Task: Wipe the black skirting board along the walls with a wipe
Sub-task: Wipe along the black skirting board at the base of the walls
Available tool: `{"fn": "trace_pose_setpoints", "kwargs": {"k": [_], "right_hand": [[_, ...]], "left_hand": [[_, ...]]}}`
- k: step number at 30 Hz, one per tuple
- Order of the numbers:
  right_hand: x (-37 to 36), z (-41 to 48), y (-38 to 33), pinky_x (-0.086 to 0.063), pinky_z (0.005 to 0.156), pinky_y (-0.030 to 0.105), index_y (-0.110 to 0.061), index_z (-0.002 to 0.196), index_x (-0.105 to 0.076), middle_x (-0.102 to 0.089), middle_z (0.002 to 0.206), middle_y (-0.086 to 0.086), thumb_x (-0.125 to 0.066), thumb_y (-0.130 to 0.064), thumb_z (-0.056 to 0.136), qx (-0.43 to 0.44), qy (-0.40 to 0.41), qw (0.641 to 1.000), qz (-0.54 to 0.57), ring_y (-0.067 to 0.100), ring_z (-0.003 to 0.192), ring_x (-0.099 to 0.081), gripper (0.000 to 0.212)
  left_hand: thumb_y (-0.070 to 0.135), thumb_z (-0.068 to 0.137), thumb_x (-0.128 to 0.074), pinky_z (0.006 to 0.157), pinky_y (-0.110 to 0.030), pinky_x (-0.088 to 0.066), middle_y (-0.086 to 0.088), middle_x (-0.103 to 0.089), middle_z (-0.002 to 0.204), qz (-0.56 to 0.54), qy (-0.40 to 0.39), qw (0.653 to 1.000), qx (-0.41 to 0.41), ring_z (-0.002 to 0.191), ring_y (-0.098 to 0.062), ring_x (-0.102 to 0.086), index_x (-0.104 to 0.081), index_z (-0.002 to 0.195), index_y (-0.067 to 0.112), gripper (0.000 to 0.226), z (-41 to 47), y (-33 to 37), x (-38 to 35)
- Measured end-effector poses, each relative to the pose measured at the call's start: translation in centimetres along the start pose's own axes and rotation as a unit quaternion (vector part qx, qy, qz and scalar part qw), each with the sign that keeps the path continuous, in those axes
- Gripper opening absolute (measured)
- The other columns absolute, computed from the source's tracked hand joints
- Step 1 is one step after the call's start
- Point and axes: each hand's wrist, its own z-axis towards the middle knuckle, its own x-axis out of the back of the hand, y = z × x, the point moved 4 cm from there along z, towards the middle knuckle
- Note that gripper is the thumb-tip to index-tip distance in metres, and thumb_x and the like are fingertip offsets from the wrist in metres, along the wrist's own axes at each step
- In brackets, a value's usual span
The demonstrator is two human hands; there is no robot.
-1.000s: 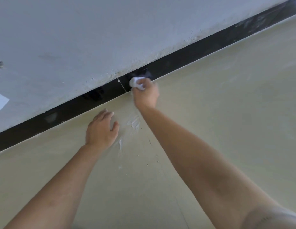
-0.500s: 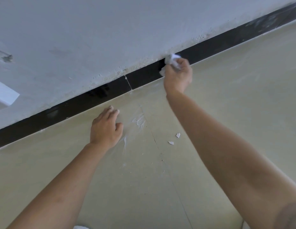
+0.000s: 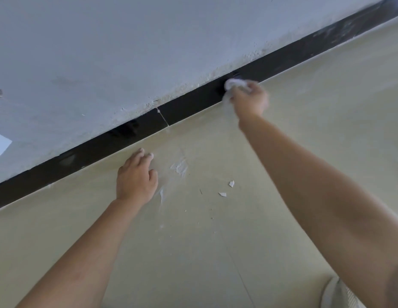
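Far left, on the wall (image 3: 149, 52), a pale plate (image 3: 0, 143) cut off by the frame edge. Below the wall, the black skirting board (image 3: 100, 146), long axis slanting from the lower left of view up to the upper right, floor (image 3: 304, 107) meeting its lower edge. Left of middle, left hand (image 3: 135, 178) palm down on the floor just short of the board, fingers (image 3: 141, 152) straight and close together, thumb out to the side, holding nothing; judged a prop for the body. Just right of it, white smears (image 3: 180, 167) and two small white chips (image 3: 231, 183) on the floor. On the board above, a thin pale joint line (image 3: 163, 117). Further right, right hand (image 3: 249, 101) at the board, curled round a bunched white wipe (image 3: 233, 84) pressed on the board's face; blurred, so the exact grip hard to tell. Right hand by far the nearer to the work. Up and right of the wipe, more board with a dusty grey stretch (image 3: 349, 25) near the upper right corner, likely unwiped. Next move, judged: a slide along the board's length toward that corner, between wall edge above and floor edge below. Open floor on the right, nothing in the path; crumbly wall edge above a possible source of fresh grit
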Motion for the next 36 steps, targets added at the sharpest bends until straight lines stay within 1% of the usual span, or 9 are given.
{"fn": "trace_pose_setpoints", "kwargs": {"k": [3, 6, 10, 15, 20, 23, 29, 32, 36], "right_hand": [[3.7, 4.0, -1.5, -0.053, 0.054, 0.018, -0.014, 0.099, -0.071, -0.072, 0.071, 0.002, -0.065, -0.008, 0.082, -0.017, 0.098, 0.988, 0.121, 0.004, 0.049, -0.063, 0.018], [3.3, 4.4, -2.1, -0.052, 0.056, 0.020, -0.015, 0.094, -0.068, -0.072, 0.072, 0.001, -0.067, -0.014, 0.086, -0.003, 0.100, 0.983, 0.154, 0.003, 0.051, -0.064, 0.008], [-1.3, -0.2, 0.6, -0.053, 0.059, 0.021, -0.026, 0.086, -0.064, -0.075, 0.070, -0.004, -0.069, -0.041, 0.088, -0.049, -0.049, 0.996, 0.064, 0.002, 0.057, -0.068, 0.016], [-1.7, -1.3, 1.8, -0.046, 0.052, 0.015, -0.023, 0.092, -0.070, -0.071, 0.063, -0.010, -0.069, -0.023, 0.085, -0.066, -0.180, 0.981, 0.027, 0.000, 0.056, -0.063, 0.007], [4.1, 5.5, -1.2, -0.058, 0.069, 0.026, -0.026, 0.098, -0.068, -0.074, 0.088, 0.000, -0.064, -0.018, 0.091, -0.107, -0.025, 0.982, 0.155, 0.015, 0.086, -0.072, 0.011], [8.0, 7.6, -3.6, -0.054, 0.063, 0.020, -0.019, 0.099, -0.065, -0.069, 0.081, 0.000, -0.068, -0.011, 0.091, -0.085, 0.059, 0.958, 0.267, 0.010, 0.072, -0.066, 0.012], [8.6, 6.2, -2.2, -0.056, 0.064, 0.021, -0.007, 0.103, -0.059, -0.062, 0.078, 0.004, -0.059, 0.006, 0.091, -0.087, -0.002, 0.953, 0.290, 0.010, 0.062, -0.061, 0.018], [8.8, 5.5, 0.6, -0.063, 0.081, 0.032, -0.008, 0.103, -0.059, -0.064, 0.085, 0.005, -0.055, 0.005, 0.089, -0.095, -0.018, 0.963, 0.250, 0.017, 0.075, -0.066, 0.020], [10.3, 5.5, 2.4, -0.062, 0.075, 0.029, -0.011, 0.094, -0.057, -0.061, 0.083, 0.008, -0.049, 0.006, 0.088, -0.117, -0.018, 0.948, 0.296, 0.015, 0.068, -0.064, 0.020]], "left_hand": [[0.017, 0.092, -0.041, 0.108, -0.042, -0.030, -0.010, -0.036, 0.151, 0.008, -0.005, 1.000, 0.015, 0.138, -0.026, -0.033, -0.050, 0.137, 0.012, 0.046, 0.1, 0.3, 0.0], [0.021, 0.094, -0.034, 0.106, -0.041, -0.031, -0.010, -0.038, 0.149, 0.026, -0.027, 0.999, 0.029, 0.135, -0.026, -0.036, -0.051, 0.135, 0.013, 0.046, 0.8, 1.0, 0.8], [0.023, 0.095, -0.032, 0.108, -0.046, -0.029, -0.008, -0.021, 0.158, 0.068, -0.039, 0.997, 0.021, 0.141, -0.025, -0.027, -0.041, 0.143, 0.018, 0.049, 1.1, 3.1, 2.4], [0.020, 0.086, -0.030, 0.114, -0.049, -0.021, -0.016, -0.020, 0.157, 0.076, 0.044, 0.994, -0.069, 0.144, -0.030, -0.019, -0.043, 0.139, 0.008, 0.056, 0.9, 8.8, 5.0], [0.029, 0.082, -0.018, 0.115, -0.048, -0.019, -0.015, -0.023, 0.156, 0.100, 0.064, 0.980, -0.157, 0.146, -0.027, -0.016, -0.043, 0.140, 0.007, 0.066, 1.6, 13.5, 6.0], [0.030, 0.081, -0.015, 0.115, -0.049, -0.021, -0.014, -0.025, 0.156, 0.123, 0.062, 0.970, -0.199, 0.146, -0.027, -0.018, -0.044, 0.140, 0.009, 0.069, 2.1, 15.8, 6.7], [0.022, 0.092, -0.033, 0.117, -0.043, -0.016, -0.015, -0.004, 0.160, 0.137, 0.062, 0.959, -0.241, 0.148, -0.026, -0.006, -0.028, 0.148, 0.010, 0.057, 3.8, 20.1, 7.8], [0.023, 0.093, -0.034, 0.117, -0.043, -0.016, -0.014, -0.004, 0.160, 0.134, 0.056, 0.957, -0.251, 0.148, -0.025, -0.003, -0.025, 0.149, 0.011, 0.057, 4.7, 21.9, 7.3], [0.024, 0.095, -0.035, 0.116, -0.043, -0.017, -0.011, -0.005, 0.160, 0.132, 0.008, 0.954, -0.269, 0.148, -0.023, -0.003, -0.027, 0.148, 0.014, 0.055, 5.7, 23.4, 4.9]]}}
